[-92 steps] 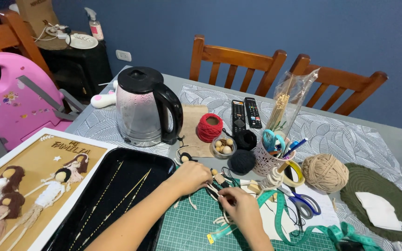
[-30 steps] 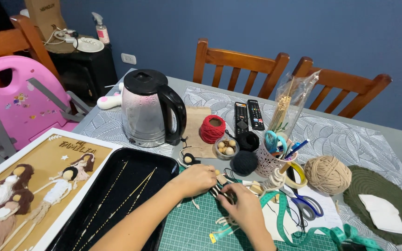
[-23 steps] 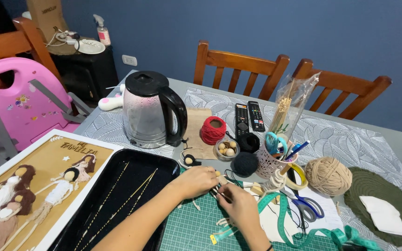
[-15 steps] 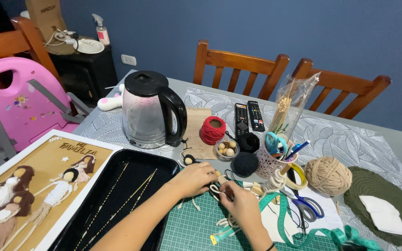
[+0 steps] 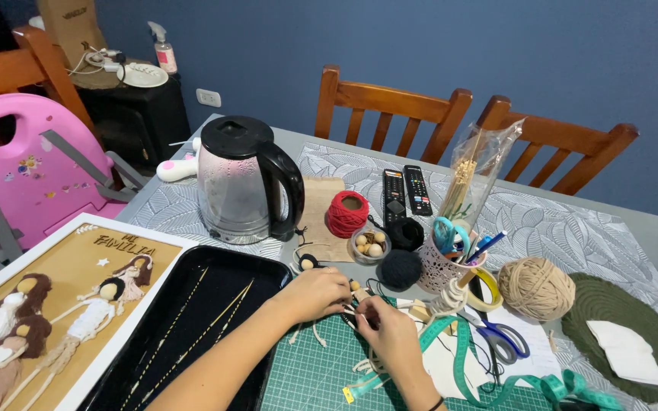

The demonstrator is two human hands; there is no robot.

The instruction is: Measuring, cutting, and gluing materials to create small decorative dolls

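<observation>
My left hand [image 5: 315, 293] and my right hand [image 5: 386, 329] meet over the top edge of a green cutting mat [image 5: 321, 377]. Both pinch a small craft piece [image 5: 353, 307] of pale cord and dark thread between the fingertips; its details are hidden by my fingers. Loose cord bits [image 5: 306, 333] lie on the mat under my left hand. A wooden bead [image 5: 355, 286] sits just behind my fingers. A black yarn ball [image 5: 399, 269] lies close behind my hands.
A black tray [image 5: 192, 320] with thin sticks lies left, beside a framed doll picture [image 5: 47, 304]. Behind stand a kettle [image 5: 241, 179], red thread spool [image 5: 346, 214], bead bowl [image 5: 368, 244], two remotes [image 5: 405, 189], a pen cup [image 5: 447, 259], a twine ball [image 5: 535, 288], scissors [image 5: 500, 339] and a green tape measure [image 5: 512, 380].
My hands have stayed together over the mat's top edge, fingers shifting slightly on the small piece. The view has drifted a little.
</observation>
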